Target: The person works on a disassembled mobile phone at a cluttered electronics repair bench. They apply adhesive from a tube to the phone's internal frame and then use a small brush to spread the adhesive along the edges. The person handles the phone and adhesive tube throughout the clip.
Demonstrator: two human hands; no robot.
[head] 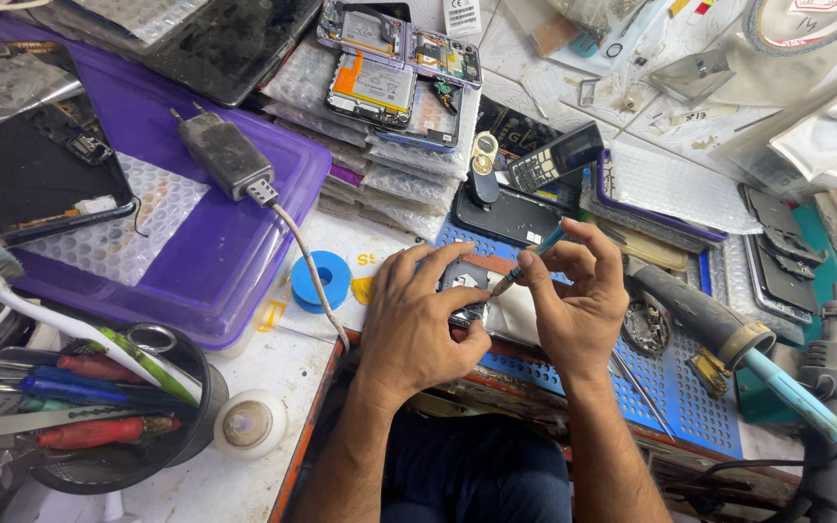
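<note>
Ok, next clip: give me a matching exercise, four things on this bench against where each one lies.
Things:
1. charger
2. blue tape roll
3. screwdriver
4. tool cup

Places:
A. in the right hand, tip on the small phone part under the left hand
B. on the purple lid
C. near left corner of the bench, full of pens and scissors
D. on the white bench top, just left of the left hand

Pairs: 1-B, 2-D, 3-A, 4-C
</note>
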